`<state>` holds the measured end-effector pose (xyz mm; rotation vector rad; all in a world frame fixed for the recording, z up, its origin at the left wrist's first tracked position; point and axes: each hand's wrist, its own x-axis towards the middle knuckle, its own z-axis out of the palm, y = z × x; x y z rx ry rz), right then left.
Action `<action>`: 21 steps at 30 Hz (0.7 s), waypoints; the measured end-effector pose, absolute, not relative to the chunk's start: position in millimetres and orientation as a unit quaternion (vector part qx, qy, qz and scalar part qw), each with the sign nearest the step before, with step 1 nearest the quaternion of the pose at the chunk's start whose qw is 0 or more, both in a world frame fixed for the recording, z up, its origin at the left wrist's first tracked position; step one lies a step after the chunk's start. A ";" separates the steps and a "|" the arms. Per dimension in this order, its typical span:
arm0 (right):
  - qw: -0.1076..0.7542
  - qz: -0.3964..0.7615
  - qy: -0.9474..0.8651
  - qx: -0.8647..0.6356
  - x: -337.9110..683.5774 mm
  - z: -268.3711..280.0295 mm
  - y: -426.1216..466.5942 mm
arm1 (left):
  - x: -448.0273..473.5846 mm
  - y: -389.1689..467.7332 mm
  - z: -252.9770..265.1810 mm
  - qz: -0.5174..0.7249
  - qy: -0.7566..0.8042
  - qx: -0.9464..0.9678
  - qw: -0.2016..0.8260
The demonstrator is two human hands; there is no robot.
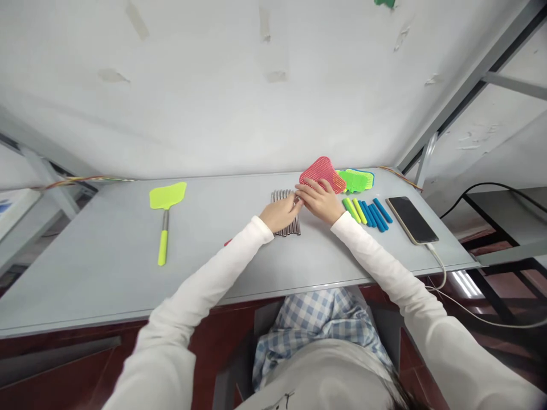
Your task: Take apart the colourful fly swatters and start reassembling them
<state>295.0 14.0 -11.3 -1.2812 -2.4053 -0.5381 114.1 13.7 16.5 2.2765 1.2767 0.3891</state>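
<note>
My right hand [323, 200] is closed on the lower end of a red perforated fly swatter head [321, 171], fingers over its surface. Against it, my left hand [280, 213] pinches what looks like a metal rod at the head's neck; the fingers hide most of it. A red handle end [228, 242] peeks out beside my left sleeve, in line with that rod. Under and behind my left hand lies a row of metal tubes [292, 228]. Right of my right hand are several short green, yellow and blue handles [376, 215], with green swatter heads [354, 181] stacked behind them.
An assembled yellow fly swatter [163, 239] lies at the left of the grey table [115, 267]. A phone [412, 220] with a white charging cable [440, 262] rests at the right. A white wall [205, 102] stands behind, with metal frame posts at both sides.
</note>
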 end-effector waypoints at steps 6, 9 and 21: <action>0.213 -0.198 -0.878 -0.380 313.0 22.8 26.7 | 125.4 8.3 59.1 0.198 0.419 0.648 0.604; 0.210 -0.191 -0.895 -0.344 328.7 34.3 36.7 | 132.6 -0.7 69.5 0.201 0.424 0.573 0.672; 0.259 -0.132 -0.890 -0.352 346.9 35.5 41.6 | 150.7 -21.9 69.0 0.255 0.445 0.491 0.704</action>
